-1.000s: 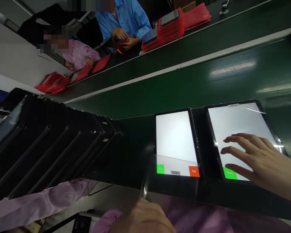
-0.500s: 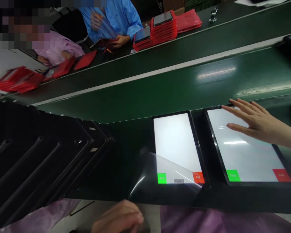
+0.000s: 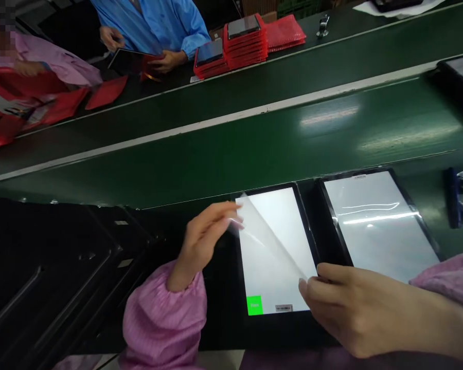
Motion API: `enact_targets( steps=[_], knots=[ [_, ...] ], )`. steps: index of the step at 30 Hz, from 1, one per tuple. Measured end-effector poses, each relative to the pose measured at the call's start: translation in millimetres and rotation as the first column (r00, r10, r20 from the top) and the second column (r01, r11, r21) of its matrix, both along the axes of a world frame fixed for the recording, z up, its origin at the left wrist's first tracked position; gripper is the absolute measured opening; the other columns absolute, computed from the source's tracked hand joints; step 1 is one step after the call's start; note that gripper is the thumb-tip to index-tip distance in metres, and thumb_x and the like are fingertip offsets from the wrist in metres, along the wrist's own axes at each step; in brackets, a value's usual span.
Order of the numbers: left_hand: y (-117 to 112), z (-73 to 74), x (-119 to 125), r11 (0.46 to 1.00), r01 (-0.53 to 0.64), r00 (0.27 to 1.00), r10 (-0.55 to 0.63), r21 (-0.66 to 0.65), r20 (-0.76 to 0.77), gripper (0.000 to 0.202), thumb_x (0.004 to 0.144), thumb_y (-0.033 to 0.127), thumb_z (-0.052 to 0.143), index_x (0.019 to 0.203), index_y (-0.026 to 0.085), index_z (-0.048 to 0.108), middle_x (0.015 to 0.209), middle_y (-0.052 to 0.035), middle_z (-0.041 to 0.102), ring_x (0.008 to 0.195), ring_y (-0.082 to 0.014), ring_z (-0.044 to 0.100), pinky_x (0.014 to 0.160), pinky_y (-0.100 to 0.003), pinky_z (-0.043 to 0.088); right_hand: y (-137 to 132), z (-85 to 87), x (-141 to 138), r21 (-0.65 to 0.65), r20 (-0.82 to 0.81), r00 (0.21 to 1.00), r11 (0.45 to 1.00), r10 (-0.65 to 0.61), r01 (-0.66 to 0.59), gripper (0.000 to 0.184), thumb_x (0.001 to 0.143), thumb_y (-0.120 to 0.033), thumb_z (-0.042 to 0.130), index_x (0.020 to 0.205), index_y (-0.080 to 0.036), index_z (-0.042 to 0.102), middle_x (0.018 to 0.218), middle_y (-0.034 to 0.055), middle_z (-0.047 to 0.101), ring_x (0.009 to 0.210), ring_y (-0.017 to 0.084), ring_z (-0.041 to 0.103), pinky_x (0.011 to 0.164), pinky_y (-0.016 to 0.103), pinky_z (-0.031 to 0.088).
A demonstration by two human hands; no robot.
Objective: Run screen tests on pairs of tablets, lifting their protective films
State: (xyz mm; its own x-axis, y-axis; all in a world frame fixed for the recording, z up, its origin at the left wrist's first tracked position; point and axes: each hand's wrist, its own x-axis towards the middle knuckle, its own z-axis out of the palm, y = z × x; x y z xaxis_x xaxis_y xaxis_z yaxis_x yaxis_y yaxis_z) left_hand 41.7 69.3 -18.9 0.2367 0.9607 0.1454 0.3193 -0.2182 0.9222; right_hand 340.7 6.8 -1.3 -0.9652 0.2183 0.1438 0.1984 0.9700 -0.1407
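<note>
A lit white tablet [image 3: 285, 216] lies on the dark bench before me, a green square at its lower left corner. Across its screen slants a clear protective film [image 3: 268, 244], partly lifted. My left hand [image 3: 212, 231] pinches the film by its upper left part, beside the tablet's left edge. At the lower right, my right hand [image 3: 343, 303] has thumb and forefinger closed on the film's edge, covering that corner of the screen. A second lit tablet [image 3: 374, 221] lies to the right, its lower part hidden behind my right hand and forearm.
Black stacked trays [image 3: 81, 257] stand at the left. A green conveyor belt [image 3: 216, 149] runs behind the tablets. Across it, two people handle tablets and red pouches near a red stack [image 3: 245, 43]. A blue-handled tool [image 3: 452, 198] lies at the right.
My left hand has risen from the bench edge to the film's upper left. My right hand has left the right tablet and come down to the film's lower right. The view has shifted.
</note>
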Motion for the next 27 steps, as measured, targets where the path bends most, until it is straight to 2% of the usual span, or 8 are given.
enact_targets(
  steps=[3, 5, 7, 11, 13, 16, 23, 27],
  knots=[
    [14, -30.9, 11, 0.992, 0.110, 0.987, -0.117, -0.062, -0.114, 0.051, 0.106, 0.055, 0.049, 0.150, 0.032, 0.058, 0.142, -0.0079, 0.071, 0.143, -0.0307, 0.057, 0.131, -0.060, 0.026, 31, 1.2, -5, -0.014, -0.073, 0.997, 1.000, 0.016, -0.017, 0.026, 0.092, -0.007, 0.060, 0.071, -0.020, 0.067, 0.063, -0.0002, 0.056, 0.065, 0.017, 0.053, 0.049, 0.034, 0.043],
    [17, -49.1, 15, 0.991, 0.123, 0.987, -0.127, -0.052, -0.098, 0.062, 0.103, 0.068, 0.045, 0.153, 0.032, 0.054, 0.161, -0.0069, 0.054, 0.159, -0.0318, 0.034, 0.134, -0.059, 0.014, 58, -1.5, -10, -0.220, -0.132, 0.990, 0.975, -0.046, 0.016, 0.024, 0.096, -0.005, 0.054, 0.085, -0.018, 0.072, 0.073, 0.0007, 0.066, 0.066, 0.016, 0.058, 0.053, 0.032, 0.045],
    [18, -62.9, 16, 0.996, 0.015, 0.998, -0.010, -0.086, 0.057, 0.072, 0.099, 0.077, 0.043, 0.152, 0.030, 0.056, 0.167, -0.0057, 0.045, 0.163, -0.0316, 0.025, 0.135, -0.053, 0.015, 90, -5.7, -15, -0.450, -0.215, 0.960, 0.891, -0.178, 0.065, 0.023, 0.101, -0.011, 0.053, 0.097, -0.018, 0.074, 0.086, 0.0019, 0.075, 0.071, 0.015, 0.066, 0.059, 0.029, 0.050],
    [11, -77.5, 20, 0.944, -0.207, 0.911, 0.282, -0.259, 0.302, 0.075, 0.101, 0.078, 0.031, 0.149, 0.027, 0.058, 0.164, -0.0067, 0.049, 0.157, -0.0311, 0.039, 0.133, -0.051, 0.027, 155, -6.4, -16, -0.722, -0.340, 0.715, 0.657, -0.611, 0.218, 0.015, 0.095, -0.034, 0.072, 0.091, -0.020, 0.076, 0.085, 0.0009, 0.077, 0.064, 0.014, 0.067, 0.055, 0.026, 0.052],
    [6, -79.7, 24, 0.926, -0.246, 0.868, 0.342, -0.286, 0.359, 0.073, 0.102, 0.077, 0.029, 0.146, 0.027, 0.060, 0.162, -0.0070, 0.053, 0.155, -0.0293, 0.043, 0.130, -0.049, 0.033, 176, -0.7, -12, -0.758, -0.389, 0.568, 0.603, -0.725, 0.251, 0.013, 0.089, -0.032, 0.079, 0.088, -0.020, 0.076, 0.081, -0.0008, 0.074, 0.053, 0.010, 0.058, 0.044, 0.024, 0.045],
    [-2, -78.8, 33, 0.898, -0.294, 0.795, 0.420, -0.327, 0.438, 0.067, 0.102, 0.075, 0.036, 0.142, 0.029, 0.064, 0.160, -0.0053, 0.055, 0.153, -0.0259, 0.045, 0.130, -0.044, 0.034, 187, 9.8, -5, -0.765, -0.429, 0.468, 0.586, -0.773, 0.268, 0.012, 0.085, -0.026, 0.085, 0.087, -0.019, 0.075, 0.080, -0.0025, 0.073, 0.045, 0.005, 0.049, 0.037, 0.021, 0.038],
    [-9, -78.1, 43, 0.882, -0.409, 0.817, 0.469, -0.235, 0.336, 0.068, 0.102, 0.075, 0.039, 0.144, 0.027, 0.062, 0.158, -0.0067, 0.058, 0.154, -0.0266, 0.044, 0.130, -0.042, 0.033, 165, 21.2, -3, -0.740, -0.453, 0.472, 0.614, -0.756, 0.273, 0.015, 0.086, -0.026, 0.088, 0.085, -0.023, 0.074, 0.082, -0.0032, 0.073, 0.046, 0.007, 0.054, 0.037, 0.025, 0.044],
    [-17, -82.7, 44, 0.879, -0.429, 0.794, 0.477, -0.209, 0.378, 0.063, 0.103, 0.070, 0.043, 0.143, 0.026, 0.063, 0.157, -0.0067, 0.058, 0.156, -0.0263, 0.042, 0.131, -0.042, 0.031, 151, 21.7, -4, -0.723, -0.467, 0.469, 0.629, -0.750, 0.286, 0.014, 0.086, -0.026, 0.088, 0.084, -0.027, 0.074, 0.083, -0.0045, 0.073, 0.047, 0.007, 0.054, 0.036, 0.025, 0.043]
  ],
)
